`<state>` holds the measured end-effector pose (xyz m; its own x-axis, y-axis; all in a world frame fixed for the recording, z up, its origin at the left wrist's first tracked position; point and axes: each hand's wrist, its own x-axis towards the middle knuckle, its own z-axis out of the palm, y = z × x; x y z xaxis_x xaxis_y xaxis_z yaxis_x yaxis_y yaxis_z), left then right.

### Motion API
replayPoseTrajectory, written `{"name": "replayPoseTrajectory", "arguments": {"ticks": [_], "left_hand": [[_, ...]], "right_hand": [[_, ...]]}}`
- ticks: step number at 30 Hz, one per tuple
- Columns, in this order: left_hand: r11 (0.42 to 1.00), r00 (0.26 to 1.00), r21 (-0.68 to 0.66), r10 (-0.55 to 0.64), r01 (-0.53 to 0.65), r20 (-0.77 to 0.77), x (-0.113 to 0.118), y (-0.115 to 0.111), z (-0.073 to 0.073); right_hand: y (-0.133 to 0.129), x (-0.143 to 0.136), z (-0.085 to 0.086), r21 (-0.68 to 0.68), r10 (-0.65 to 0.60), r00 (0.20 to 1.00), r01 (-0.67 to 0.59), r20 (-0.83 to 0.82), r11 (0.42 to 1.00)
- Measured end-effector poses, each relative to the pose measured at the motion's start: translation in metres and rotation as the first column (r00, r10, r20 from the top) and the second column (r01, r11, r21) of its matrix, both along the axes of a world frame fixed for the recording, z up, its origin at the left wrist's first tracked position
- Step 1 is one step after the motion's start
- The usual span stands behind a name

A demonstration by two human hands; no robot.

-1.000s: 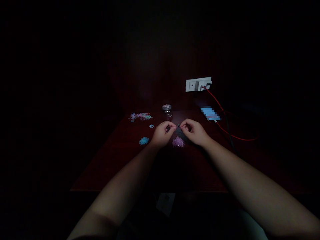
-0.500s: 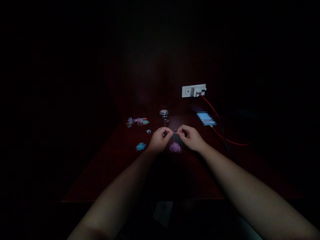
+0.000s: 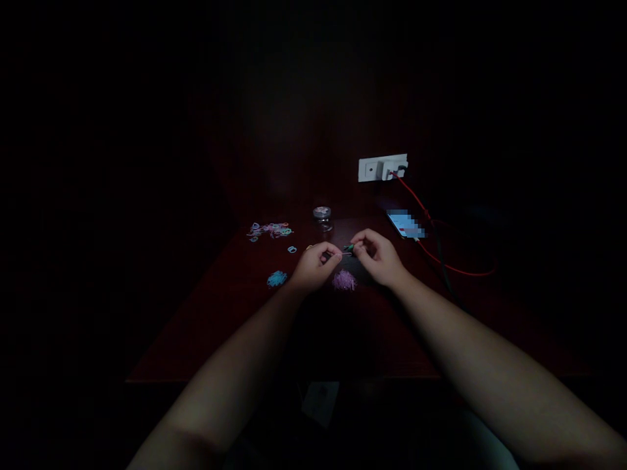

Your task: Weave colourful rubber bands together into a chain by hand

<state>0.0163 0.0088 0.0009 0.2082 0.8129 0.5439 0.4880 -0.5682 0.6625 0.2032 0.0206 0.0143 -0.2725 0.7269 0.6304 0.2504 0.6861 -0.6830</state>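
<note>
My left hand (image 3: pixel 316 266) is closed in a pinch on a thin pale band (image 3: pixel 345 254), one end of which sticks out toward the right. Facing it, my right hand (image 3: pixel 377 256) has its thumb and index finger curled together close to the band's free end; what they pinch, if anything, is too small to make out. A small green thing (image 3: pixel 349 247) shows by the right fingertips. Just below the hands lies a pile of purple bands (image 3: pixel 345 281). Left of my left wrist is a pile of blue bands (image 3: pixel 277 279).
Mixed coloured bands (image 3: pixel 269 230) lie at the back left, with a loose pale blue piece (image 3: pixel 292 249) nearer. A lidded clear jar (image 3: pixel 322 218) stands behind the hands. At right, a phone (image 3: pixel 405 223) is wired by a red cable (image 3: pixel 414 194) to a wall socket (image 3: pixel 368 170).
The pale band was stretched between both hands' fingertips. My right hand has shifted slightly away and up, and more of the green thing shows. The view has tilted a little downward.
</note>
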Motion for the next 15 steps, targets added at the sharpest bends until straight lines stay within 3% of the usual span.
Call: {"name": "replayPoseTrajectory", "arguments": {"ticks": [7,15], "left_hand": [[0.978,0.974,-0.166,-0.154,0.126,-0.167,-0.009,-0.011,0.014],[0.972,0.944,-0.177,-0.197,0.152,-0.266,-0.018,-0.002,0.007]], "right_hand": [[0.004,0.004,0.004,0.115,-0.128,0.987,0.138,-0.093,0.984],[-0.001,0.001,0.006,0.095,-0.112,0.990,0.120,-0.084,0.988]]}}
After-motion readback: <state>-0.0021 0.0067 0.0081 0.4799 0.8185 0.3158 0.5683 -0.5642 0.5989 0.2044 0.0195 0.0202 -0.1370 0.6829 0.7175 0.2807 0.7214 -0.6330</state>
